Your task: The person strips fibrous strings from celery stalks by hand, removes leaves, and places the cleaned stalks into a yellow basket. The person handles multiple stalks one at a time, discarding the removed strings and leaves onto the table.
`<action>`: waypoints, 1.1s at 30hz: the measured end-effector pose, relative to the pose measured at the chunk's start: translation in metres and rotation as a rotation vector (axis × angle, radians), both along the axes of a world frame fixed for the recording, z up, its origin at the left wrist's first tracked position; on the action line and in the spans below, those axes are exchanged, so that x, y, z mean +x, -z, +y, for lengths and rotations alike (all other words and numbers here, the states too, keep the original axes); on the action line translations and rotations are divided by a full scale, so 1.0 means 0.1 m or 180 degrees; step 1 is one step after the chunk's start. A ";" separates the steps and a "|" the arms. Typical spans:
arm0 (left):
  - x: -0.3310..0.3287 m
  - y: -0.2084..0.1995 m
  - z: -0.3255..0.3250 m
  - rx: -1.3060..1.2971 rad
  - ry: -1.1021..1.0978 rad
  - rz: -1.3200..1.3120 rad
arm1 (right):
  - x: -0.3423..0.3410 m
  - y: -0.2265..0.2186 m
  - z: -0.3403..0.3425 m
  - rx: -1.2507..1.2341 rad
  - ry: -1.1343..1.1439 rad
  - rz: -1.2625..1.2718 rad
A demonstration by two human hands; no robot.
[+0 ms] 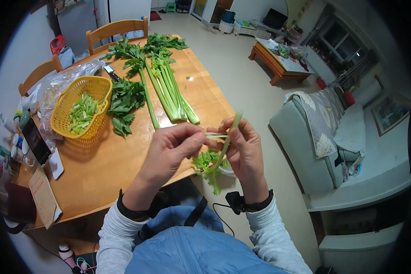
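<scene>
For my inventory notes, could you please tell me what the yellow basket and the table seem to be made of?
The yellow basket looks like moulded plastic: uniform bright colour, regular open lattice walls. The table appears to be wood with a smooth, slightly glossy finish: orange-brown planks with visible grain and seams.

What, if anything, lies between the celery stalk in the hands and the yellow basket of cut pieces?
Nothing solid blocks it. The celery stalk is held in both hands off the table's near edge; between it and the yellow basket lie bare tabletop and a pile of celery leaves beside the basket.
</scene>
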State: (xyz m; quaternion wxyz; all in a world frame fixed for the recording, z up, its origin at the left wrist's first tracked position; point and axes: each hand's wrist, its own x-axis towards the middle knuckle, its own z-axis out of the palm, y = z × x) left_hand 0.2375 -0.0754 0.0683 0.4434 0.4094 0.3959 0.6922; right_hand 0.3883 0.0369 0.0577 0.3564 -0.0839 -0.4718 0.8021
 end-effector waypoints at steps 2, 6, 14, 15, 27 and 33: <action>-0.05 0.06 -0.08 -0.0036 -0.0185 -0.0156 | 0.05 0.08 0.13 -0.0186 0.0229 0.0145; -0.29 0.15 -0.27 0.0157 -0.0565 -0.0509 | 0.25 0.26 0.56 -0.0441 0.0586 0.0469; -0.85 0.21 -0.66 -0.0085 -0.1166 0.0257 | 0.94 0.38 1.05 -0.1210 0.1316 0.0723; -0.88 0.24 -0.67 -0.0322 -0.1061 0.0595 | 0.95 0.40 0.98 -0.0940 0.1005 0.0446; -0.87 0.59 -0.59 -0.1156 -0.2676 0.4649 | 0.09 0.51 0.05 -0.0268 -0.0041 -0.1097; -0.18 0.58 -0.35 -0.0742 -0.0863 0.1505 | -0.35 0.49 -0.14 -0.0055 -0.0280 -0.0623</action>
